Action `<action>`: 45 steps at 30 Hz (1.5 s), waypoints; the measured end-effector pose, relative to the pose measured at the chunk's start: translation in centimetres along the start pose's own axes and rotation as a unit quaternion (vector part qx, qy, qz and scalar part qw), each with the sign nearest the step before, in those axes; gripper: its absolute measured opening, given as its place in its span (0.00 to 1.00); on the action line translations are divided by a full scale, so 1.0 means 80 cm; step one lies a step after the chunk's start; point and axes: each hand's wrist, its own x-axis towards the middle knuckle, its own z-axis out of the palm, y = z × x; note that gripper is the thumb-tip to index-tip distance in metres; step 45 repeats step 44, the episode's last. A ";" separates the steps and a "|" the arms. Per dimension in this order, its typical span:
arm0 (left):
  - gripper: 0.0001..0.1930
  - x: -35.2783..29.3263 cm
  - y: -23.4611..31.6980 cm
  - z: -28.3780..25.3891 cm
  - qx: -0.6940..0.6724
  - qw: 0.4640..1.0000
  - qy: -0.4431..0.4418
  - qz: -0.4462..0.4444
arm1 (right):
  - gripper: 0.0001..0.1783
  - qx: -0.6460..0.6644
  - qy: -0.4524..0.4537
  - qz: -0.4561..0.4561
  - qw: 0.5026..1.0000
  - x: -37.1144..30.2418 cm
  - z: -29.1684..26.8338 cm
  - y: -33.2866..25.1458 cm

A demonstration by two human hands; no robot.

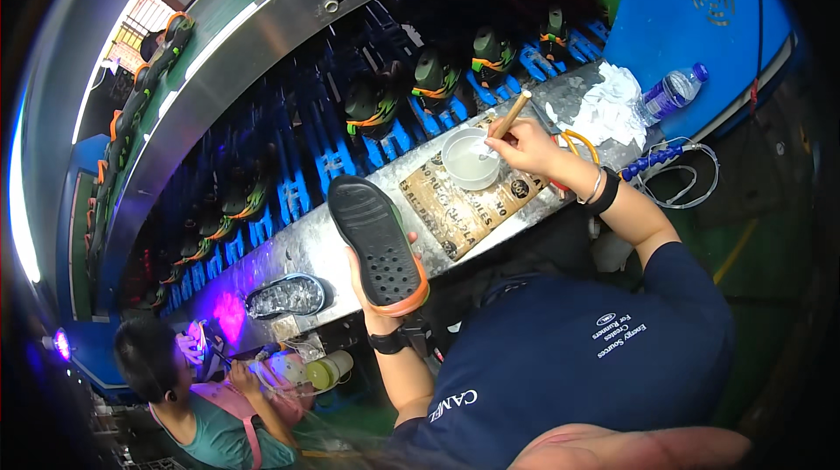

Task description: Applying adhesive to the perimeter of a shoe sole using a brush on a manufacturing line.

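Note:
In my left hand (356, 277) rests a black shoe sole (363, 220) with an orange heel edge, tilted up; its inner face, with rows of round holes at the heel, is toward me. The fingers wrap around its side and underneath. My right hand (527, 148) pinches the wooden handle of a brush (511, 113). The brush's lower end is over a round translucent bowl (472, 184) of pale liquid; its tip is hard to make out. Under the bowl lies a printed brown cardboard sheet (455, 223). Another sole (287, 296) lies on the metal bench (337, 253) to the left.
Beyond the bench, dark shoes with orange and green trim (372, 104) sit on blue racks. Crumpled white cloth or paper (610, 102), a purple-labelled bottle (674, 95) and a blue jointed hose (649, 161) are at right. A co-worker (197, 382) works at lower left under purple light.

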 end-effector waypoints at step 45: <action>0.23 0.065 0.033 0.124 0.657 0.699 -0.092 0.267 | 0.04 0.159 -0.081 -0.088 0.980 -0.031 -0.035 -0.105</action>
